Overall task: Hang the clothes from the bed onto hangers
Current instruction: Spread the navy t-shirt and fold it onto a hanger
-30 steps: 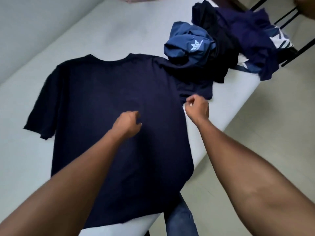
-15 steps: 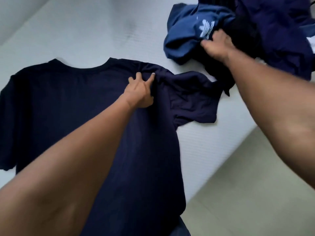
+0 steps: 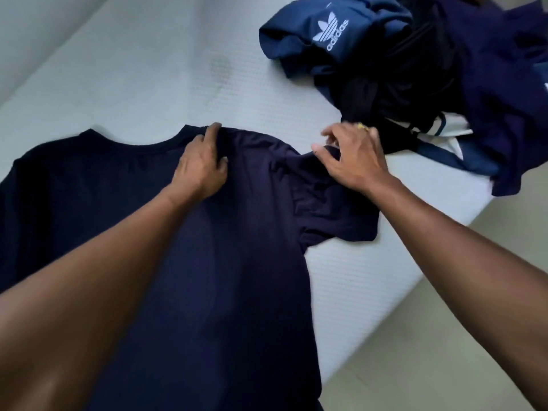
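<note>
The dark blue T-shirt (image 3: 237, 277) lies spread flat on the bed (image 3: 148, 84), with the collar (image 3: 133, 143) toward the far side and the lower part running out of view. The left hand (image 3: 201, 166) rests on the shoulder area just beside the collar, index finger stretched to the collar edge. Whether the other fingers pinch cloth cannot be determined. The right hand (image 3: 353, 157) is over the rumpled sleeve (image 3: 335, 212), fingers spread and loosely bent, thumb at the cloth, holding nothing visible. A pile of clothes (image 3: 430, 69) sits near the sleeve, at the bed's corner. No hanger is in view.

Probable faults:
- The sleeve is bunched. If lifted this way, the shirt likely hangs twisted.
- The sleeve lies close to the pile. A broad grab may catch a second garment.
- The shirt's side runs along the bed edge. A pull toward the floor (image 3: 430, 336) may slide it off.
- A one-handed lift at the shoulder may let the collar sag shut and hinder hanger insertion.
</note>
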The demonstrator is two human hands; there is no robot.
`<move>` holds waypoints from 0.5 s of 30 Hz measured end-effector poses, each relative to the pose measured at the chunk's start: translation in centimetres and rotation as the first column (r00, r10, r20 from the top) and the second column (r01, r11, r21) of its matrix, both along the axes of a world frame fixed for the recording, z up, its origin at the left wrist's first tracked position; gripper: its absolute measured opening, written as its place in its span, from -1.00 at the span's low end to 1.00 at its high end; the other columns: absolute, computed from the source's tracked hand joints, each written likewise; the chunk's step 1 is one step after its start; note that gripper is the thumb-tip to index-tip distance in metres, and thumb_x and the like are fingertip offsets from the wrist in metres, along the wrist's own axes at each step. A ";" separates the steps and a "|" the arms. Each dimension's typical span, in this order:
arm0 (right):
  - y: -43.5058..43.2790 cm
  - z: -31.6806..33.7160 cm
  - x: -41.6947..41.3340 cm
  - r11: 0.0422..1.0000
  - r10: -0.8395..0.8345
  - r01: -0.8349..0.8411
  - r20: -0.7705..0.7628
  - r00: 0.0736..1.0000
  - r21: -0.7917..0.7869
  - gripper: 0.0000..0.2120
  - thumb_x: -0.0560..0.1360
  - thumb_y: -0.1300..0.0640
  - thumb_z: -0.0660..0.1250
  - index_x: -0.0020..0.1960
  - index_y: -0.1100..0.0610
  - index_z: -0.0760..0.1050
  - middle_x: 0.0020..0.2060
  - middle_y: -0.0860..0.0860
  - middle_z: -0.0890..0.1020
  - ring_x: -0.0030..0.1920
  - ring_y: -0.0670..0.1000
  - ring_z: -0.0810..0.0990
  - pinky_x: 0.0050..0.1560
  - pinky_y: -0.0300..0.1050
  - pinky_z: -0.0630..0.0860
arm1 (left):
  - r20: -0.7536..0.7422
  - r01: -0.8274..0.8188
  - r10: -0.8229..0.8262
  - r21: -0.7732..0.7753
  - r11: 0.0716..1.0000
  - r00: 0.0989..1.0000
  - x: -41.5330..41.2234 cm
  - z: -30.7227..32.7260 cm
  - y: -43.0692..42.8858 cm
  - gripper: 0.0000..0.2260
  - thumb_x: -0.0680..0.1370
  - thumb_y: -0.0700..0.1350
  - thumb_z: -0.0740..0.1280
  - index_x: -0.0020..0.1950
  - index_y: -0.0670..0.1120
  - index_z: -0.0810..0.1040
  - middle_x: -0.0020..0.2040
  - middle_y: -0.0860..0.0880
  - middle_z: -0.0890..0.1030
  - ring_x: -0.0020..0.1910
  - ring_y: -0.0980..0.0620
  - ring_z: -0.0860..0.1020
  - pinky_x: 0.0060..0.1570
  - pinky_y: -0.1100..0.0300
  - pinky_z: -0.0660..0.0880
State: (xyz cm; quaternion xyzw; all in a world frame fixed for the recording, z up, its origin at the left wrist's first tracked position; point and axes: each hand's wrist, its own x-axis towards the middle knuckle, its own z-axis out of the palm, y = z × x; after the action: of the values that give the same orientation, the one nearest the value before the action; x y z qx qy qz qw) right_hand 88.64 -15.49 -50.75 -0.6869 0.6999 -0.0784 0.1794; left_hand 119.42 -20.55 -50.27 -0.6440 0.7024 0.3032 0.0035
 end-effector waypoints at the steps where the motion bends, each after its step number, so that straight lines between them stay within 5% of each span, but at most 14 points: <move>1: 0.1 -0.5 -0.6 0.993 -0.023 0.024 -0.013 1.000 0.113 -0.54 0.61 -0.30 0.10 0.19 -0.01 0.57 0.10 -0.02 0.64 0.18 0.10 0.57 0.30 0.13 0.28 | -0.004 0.001 -0.001 0.045 0.999 1.000 -0.1 -0.3 -0.5 -0.35 0.62 -0.07 0.30 0.65 0.03 0.07 0.27 -0.20 0.45 0.28 -0.27 0.46 0.24 -0.19 0.46; 3: -1.4 -1.1 -2.8 0.977 -0.142 0.159 -0.120 0.983 0.139 -0.47 0.63 -0.27 0.01 0.31 0.05 0.50 0.21 0.11 0.63 0.27 0.21 0.55 0.35 0.19 0.25 | -0.011 -0.062 0.064 0.132 0.989 0.998 -0.5 -0.7 -1.4 -0.25 0.62 -0.02 0.32 0.68 0.09 -0.08 0.37 -0.21 0.37 0.38 -0.27 0.38 0.36 -0.20 0.39; 7: -3.0 -0.5 -4.5 0.970 -0.211 0.235 -0.252 0.945 0.070 -0.54 0.59 -0.07 0.25 0.40 0.13 0.39 0.26 0.19 0.57 0.27 0.27 0.54 0.36 0.19 0.29 | -0.014 -0.108 0.112 0.172 0.979 0.994 -1.3 -1.0 -1.4 -0.21 0.63 -0.05 0.29 0.69 0.06 -0.18 0.46 -0.22 0.29 0.44 -0.29 0.29 0.42 -0.18 0.27; 11: -0.5 -0.1 -1.9 0.968 -0.138 0.121 0.064 0.988 0.219 -0.59 0.48 -0.34 0.33 0.06 -0.03 0.58 -0.03 -0.07 0.59 0.04 0.02 0.54 0.15 0.03 0.44 | -0.078 -0.109 0.119 0.123 0.986 0.990 -1.8 -0.6 -0.2 -0.40 0.60 -0.14 0.27 0.59 -0.04 0.10 0.44 -0.21 0.30 0.37 -0.30 0.31 0.34 -0.14 0.28; 15: 1.6 1.1 -2.3 0.918 -0.290 0.208 0.215 0.933 0.337 -0.86 0.41 0.04 0.54 -0.08 -0.03 0.61 -0.23 -0.09 0.61 -0.14 0.01 0.61 -0.07 -0.08 0.51 | -0.023 -0.050 0.054 0.153 0.987 0.998 -1.8 -0.1 -0.1 -0.53 0.59 -0.14 0.28 0.48 -0.10 0.23 0.40 -0.19 0.34 0.34 -0.27 0.34 0.23 -0.07 0.31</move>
State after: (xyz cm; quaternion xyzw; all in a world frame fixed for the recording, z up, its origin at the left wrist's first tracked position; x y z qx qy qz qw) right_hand 86.32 -13.93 -49.64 -0.5387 0.7560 -0.0800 0.3632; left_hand 117.60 -20.63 -50.35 -0.6557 0.6601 0.3648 0.0353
